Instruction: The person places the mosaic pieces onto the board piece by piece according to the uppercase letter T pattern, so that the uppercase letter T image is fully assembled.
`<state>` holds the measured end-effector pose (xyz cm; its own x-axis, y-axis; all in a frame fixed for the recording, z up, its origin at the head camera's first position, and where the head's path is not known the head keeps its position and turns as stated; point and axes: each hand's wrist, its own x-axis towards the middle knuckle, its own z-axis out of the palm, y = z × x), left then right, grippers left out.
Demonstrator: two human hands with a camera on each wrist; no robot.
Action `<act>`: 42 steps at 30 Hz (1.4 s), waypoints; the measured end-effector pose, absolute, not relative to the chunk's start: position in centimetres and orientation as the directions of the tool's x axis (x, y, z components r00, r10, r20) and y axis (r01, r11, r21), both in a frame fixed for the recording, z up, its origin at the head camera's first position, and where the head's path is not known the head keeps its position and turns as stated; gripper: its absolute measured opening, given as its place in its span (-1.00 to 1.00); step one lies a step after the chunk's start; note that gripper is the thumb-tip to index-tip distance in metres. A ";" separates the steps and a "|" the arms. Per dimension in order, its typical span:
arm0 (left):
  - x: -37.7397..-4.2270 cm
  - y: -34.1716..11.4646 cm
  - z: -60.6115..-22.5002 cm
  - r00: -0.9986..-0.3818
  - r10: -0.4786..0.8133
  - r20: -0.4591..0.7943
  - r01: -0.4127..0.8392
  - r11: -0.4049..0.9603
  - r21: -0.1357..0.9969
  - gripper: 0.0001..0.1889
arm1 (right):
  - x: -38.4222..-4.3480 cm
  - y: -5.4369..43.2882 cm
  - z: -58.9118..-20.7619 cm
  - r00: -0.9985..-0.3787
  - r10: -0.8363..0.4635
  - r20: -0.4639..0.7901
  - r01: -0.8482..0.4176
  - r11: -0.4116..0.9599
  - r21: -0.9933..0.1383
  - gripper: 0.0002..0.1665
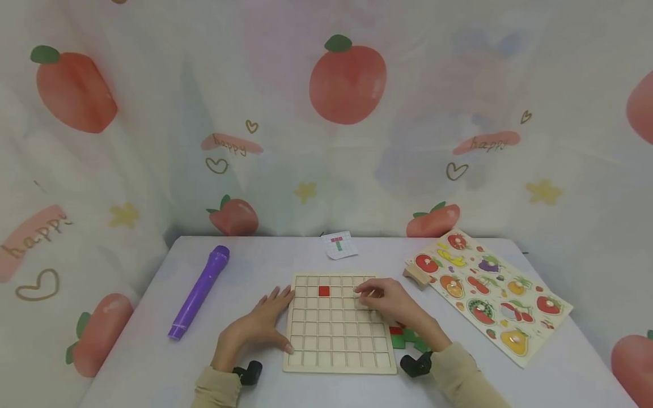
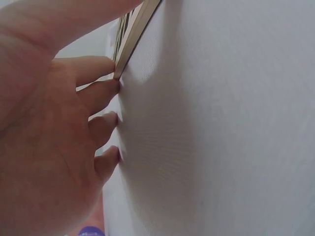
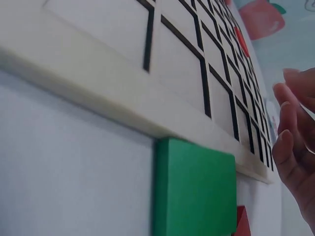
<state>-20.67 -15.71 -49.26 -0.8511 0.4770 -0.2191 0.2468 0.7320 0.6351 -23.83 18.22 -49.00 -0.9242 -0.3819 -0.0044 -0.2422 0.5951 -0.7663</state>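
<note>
A wooden grid board (image 1: 339, 371) lies on the table, with a red square tile (image 1: 323, 290) in a cell of its second row from the far side. Spread against the board's left edge is my left hand (image 1: 260, 326); its thumb overlaps the near left rim, and its fingertips touch down beside the frame in the left wrist view. My right hand (image 1: 388, 297) hovers over the far right cells, fingers loosely bent, with no tile showing between thumb and fingers. Below its wrist, green tiles (image 1: 399, 341) and a red tile (image 1: 395, 330) lie by the board's right edge.
Behind the board lies a paper card (image 1: 339, 245) with a red and green T pattern. To the left is a purple toy microphone (image 1: 199, 293). A fruit puzzle board (image 1: 497, 340) sits tilted at the right, its left corner by a small wooden block (image 1: 417, 276).
</note>
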 end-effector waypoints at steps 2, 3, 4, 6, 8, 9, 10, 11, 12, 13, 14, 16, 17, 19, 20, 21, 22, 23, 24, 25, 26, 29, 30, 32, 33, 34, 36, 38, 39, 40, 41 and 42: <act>-20.8 -15.7 -49.2 -0.853 0.476 -0.214 0.248 0.731 0.636 0.33 | -23.6 18.8 -48.9 -0.930 -0.368 -0.005 -0.236 0.607 -0.759 -0.76; -20.8 -15.7 -49.2 -0.853 0.477 -0.212 0.251 0.731 0.635 0.33 | -23.4 19.1 -48.8 -0.932 -0.362 -0.010 -0.230 0.612 -0.757 -0.75; -20.8 -15.7 -49.2 -0.853 0.477 -0.211 0.253 0.733 0.632 0.33 | -23.3 19.4 -48.7 -0.935 -0.354 -0.015 -0.221 0.616 -0.756 -0.75; -20.9 -15.7 -49.3 -0.855 0.473 -0.213 0.252 0.737 0.627 0.33 | -23.0 20.0 -48.8 -0.937 -0.349 -0.016 -0.218 0.619 -0.754 -0.75; -20.9 -15.7 -49.4 -0.854 0.473 -0.216 0.251 0.739 0.625 0.33 | -22.8 20.7 -48.9 -0.935 -0.354 -0.016 -0.219 0.613 -0.759 -0.74; -20.9 -15.8 -49.4 -0.855 0.471 -0.218 0.248 0.740 0.625 0.33 | -22.7 21.0 -48.9 -0.937 -0.348 -0.021 -0.212 0.615 -0.759 -0.74; -20.9 -15.8 -49.5 -0.855 0.470 -0.220 0.247 0.742 0.623 0.33 | -22.6 21.3 -49.0 -0.939 -0.343 -0.022 -0.207 0.618 -0.759 -0.74; -20.9 -15.8 -49.5 -0.853 0.472 -0.224 0.250 0.746 0.618 0.33 | -22.4 21.7 -49.0 -0.941 -0.338 -0.023 -0.204 0.620 -0.757 -0.74; -20.9 -15.8 -49.6 -0.851 0.473 -0.228 0.253 0.749 0.612 0.33 | -22.3 21.9 -49.0 -0.944 -0.330 -0.026 -0.198 0.625 -0.755 -0.73; -20.9 -15.8 -49.6 -0.851 0.473 -0.228 0.251 0.748 0.614 0.33 | -22.2 22.2 -49.0 -0.946 -0.322 -0.031 -0.189 0.627 -0.756 -0.73; -20.9 -15.8 -49.6 -0.851 0.474 -0.227 0.251 0.745 0.618 0.32 | -22.1 22.4 -49.0 -0.949 -0.313 -0.030 -0.184 0.630 -0.755 -0.73; -20.9 -15.8 -49.8 -0.848 0.478 -0.228 0.254 0.745 0.618 0.33 | -21.8 23.0 -49.0 -0.955 -0.296 -0.030 -0.174 0.638 -0.750 -0.74; -20.9 -15.8 -49.9 -0.847 0.480 -0.229 0.254 0.744 0.618 0.33 | -21.6 23.2 -49.0 -0.957 -0.289 -0.030 -0.171 0.642 -0.747 -0.74; -20.9 -15.8 -49.9 -0.849 0.479 -0.223 0.252 0.738 0.626 0.33 | -21.3 23.7 -48.9 -0.963 -0.266 -0.035 -0.153 0.650 -0.744 -0.74; -20.9 -15.8 -49.9 -0.849 0.479 -0.225 0.252 0.740 0.624 0.33 | -21.2 23.9 -49.0 -0.967 -0.253 -0.039 -0.141 0.655 -0.742 -0.74; -20.9 -15.8 -49.9 -0.849 0.478 -0.225 0.254 0.743 0.619 0.34 | -21.1 24.1 -49.0 -0.970 -0.241 -0.046 -0.128 0.658 -0.742 -0.75; -20.9 -15.8 -49.9 -0.850 0.477 -0.224 0.255 0.745 0.616 0.34 | -21.1 24.3 -49.0 -0.971 -0.231 -0.053 -0.117 0.660 -0.742 -0.74; -20.9 -15.8 -49.9 -0.851 0.476 -0.222 0.255 0.745 0.617 0.34 | -21.0 24.4 -49.0 -0.974 -0.220 -0.056 -0.108 0.665 -0.739 -0.74; -21.0 -15.8 -49.9 -0.852 0.475 -0.220 0.256 0.745 0.616 0.34 | -21.0 24.6 -49.1 -0.976 -0.210 -0.061 -0.098 0.668 -0.738 -0.75; -21.0 -15.8 -50.0 -0.854 0.473 -0.218 0.255 0.744 0.618 0.34 | -21.0 24.8 -49.1 -0.977 -0.201 -0.066 -0.089 0.672 -0.735 -0.75; -21.1 -15.8 -50.0 -0.854 0.471 -0.219 0.252 0.744 0.618 0.34 | -21.0 24.9 -49.1 -0.978 -0.199 -0.066 -0.089 0.678 -0.729 -0.75; -21.2 -15.9 -50.0 -0.853 0.475 -0.217 0.253 0.739 0.625 0.34 | -20.8 25.4 -49.2 -0.977 -0.198 -0.074 -0.087 0.695 -0.714 -0.76; -21.2 -15.9 -50.0 -0.851 0.476 -0.223 0.254 0.743 0.619 0.35 | -20.7 25.5 -49.3 -0.976 -0.202 -0.078 -0.087 0.698 -0.711 -0.75; -21.2 -15.9 -50.1 -0.848 0.480 -0.227 0.260 0.749 0.610 0.35 | -20.6 25.7 -49.4 -0.975 -0.203 -0.092 -0.079 0.701 -0.709 -0.74; -21.2 -15.9 -50.1 -0.847 0.482 -0.223 0.265 0.747 0.610 0.35 | -20.5 25.8 -49.5 -0.975 -0.200 -0.100 -0.070 0.700 -0.711 -0.74; -21.2 -16.0 -50.2 -0.847 0.484 -0.222 0.268 0.748 0.608 0.35 | -20.5 25.9 -49.6 -0.974 -0.198 -0.110 -0.062 0.701 -0.710 -0.73; -21.2 -16.0 -50.1 -0.847 0.481 -0.226 0.266 0.752 0.603 0.35 | -20.4 25.9 -49.8 -0.974 -0.191 -0.125 -0.045 0.699 -0.714 -0.73; -21.1 -16.0 -50.0 -0.850 0.480 -0.216 0.264 0.744 0.614 0.34 | -20.4 26.0 -50.0 -0.973 -0.185 -0.136 -0.032 0.699 -0.715 -0.74; -21.1 -15.9 -49.9 -0.851 0.479 -0.215 0.262 0.742 0.618 0.34 | -20.4 26.1 -50.1 -0.973 -0.189 -0.134 -0.039 0.702 -0.712 -0.73; -21.1 -15.9 -49.8 -0.851 0.477 -0.217 0.259 0.743 0.617 0.34 | -20.4 26.1 -50.1 -0.972 -0.190 -0.136 -0.038 0.704 -0.710 -0.73; -21.0 -15.9 -49.7 -0.851 0.478 -0.217 0.260 0.743 0.616 0.34 | -20.4 26.1 -50.1 -0.972 -0.189 -0.139 -0.036 0.704 -0.709 -0.73; -21.0 -15.8 -49.7 -0.853 0.477 -0.211 0.260 0.741 0.619 0.34 | -20.4 26.1 -50.1 -0.971 -0.196 -0.139 -0.042 0.708 -0.705 -0.72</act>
<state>-21.01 -15.82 -49.67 -0.8533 0.4765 -0.2115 0.2604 0.7410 0.6189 -20.36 26.14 -50.13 -0.9708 -0.1957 -0.1388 -0.0418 0.7077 -0.7053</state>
